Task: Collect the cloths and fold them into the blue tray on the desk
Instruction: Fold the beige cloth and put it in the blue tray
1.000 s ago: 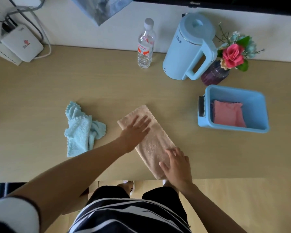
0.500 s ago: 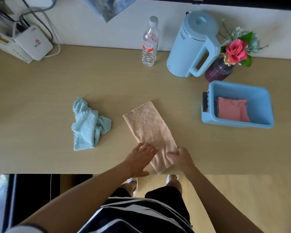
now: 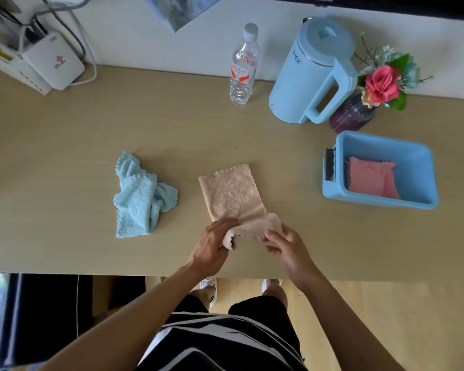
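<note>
Pink cloth (image 3: 371,178) folded in tray (image 3: 381,203), right. Left hand (image 3: 212,243) and right hand (image 3: 287,247) pinch peach cloth (image 3: 232,195) near edge, mid-fold, center. Blue cloth (image 3: 138,196) crumpled on desk (image 3: 65,156), untouched.

Peach cloth (image 3: 232,195) lying flat on the desk (image 3: 65,162), its near end lifted and gripped by the left hand (image 3: 210,246) and right hand (image 3: 288,249). Left of this cloth: a crumpled blue cloth (image 3: 137,199). Right of it: the blue tray (image 3: 418,159) holding a folded pink cloth (image 3: 371,176). Beyond it: a bottle (image 3: 243,66) and kettle (image 3: 311,73).
</note>
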Available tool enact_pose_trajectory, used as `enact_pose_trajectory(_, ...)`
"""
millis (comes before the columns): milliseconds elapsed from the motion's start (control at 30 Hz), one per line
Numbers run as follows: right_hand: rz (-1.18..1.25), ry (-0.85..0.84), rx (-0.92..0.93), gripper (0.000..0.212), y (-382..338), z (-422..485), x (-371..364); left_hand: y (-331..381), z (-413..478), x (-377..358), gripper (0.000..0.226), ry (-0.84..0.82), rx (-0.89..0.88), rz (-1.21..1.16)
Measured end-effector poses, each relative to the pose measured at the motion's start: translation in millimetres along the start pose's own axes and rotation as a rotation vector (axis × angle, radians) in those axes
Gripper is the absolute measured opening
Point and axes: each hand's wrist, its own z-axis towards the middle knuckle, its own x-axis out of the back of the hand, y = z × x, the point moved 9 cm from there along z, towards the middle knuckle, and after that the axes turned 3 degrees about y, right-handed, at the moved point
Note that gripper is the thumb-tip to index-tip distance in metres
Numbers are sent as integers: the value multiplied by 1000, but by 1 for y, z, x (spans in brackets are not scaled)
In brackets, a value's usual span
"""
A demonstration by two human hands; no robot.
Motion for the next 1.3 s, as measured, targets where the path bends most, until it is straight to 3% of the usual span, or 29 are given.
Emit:
enact_pose_trajectory(100, -363, -57, 165, 61, -16, 1, 4, -4, 8, 13, 47, 3, 122, -114)
enact_pose_trajectory(233, -731, 12, 513, 99, -48, 12, -5, 0, 20, 21, 32, -67, 122, -148)
enact_pose_trajectory(367, -877, -51, 536, 125, -63, 36, -23, 3, 27, 21, 29, -183, 113, -196)
enact_pose_trajectory(500, -888, -172, 482, 122, -70, 51, -38, 4, 28, 21, 27, -277, 70, -173)
enact_pose_trajectory(567, -1005, -270, 514, 111, -70, 55, -48, 2, 29, 22, 27, -289, 70, -132)
enact_pose_trajectory(667, -1087, -385, 538, 55, -67, 58, -58, -3, 29, 21, 24, -312, 87, -146)
enact_pose_trajectory(733, -909, -420, 400, 28, -62, 61, -55, -13, 30, 23, 18, -282, 179, -214)
enact_pose_trajectory(800, -705, -379, 289, 15, -63, 68, -46, -27, 34, 28, 17, -202, 301, -280)
enact_pose_trajectory(967, -432, -195, 197, 12, -69, 86, -32, -52, 48, 40, 30, -41, 496, -249)
enact_pose_trajectory(1133, -471, 2, 201, 15, -75, 108, -31, -64, 67, 53, 25, 63, 606, -140)
enact_pose_trajectory(1200, -502, 28, 218, 12, -78, 116, -34, -64, 75, 58, 15, 77, 613, -119)
enact_pose_trajectory(1233, -518, 40, 227, 21, -80, 121, -35, -64, 79, 60, 13, 81, 611, -101)
enact_pose_trajectory(1300, -545, 60, 244, 24, -84, 127, -39, -65, 84, 64, 18, 99, 618, -56)
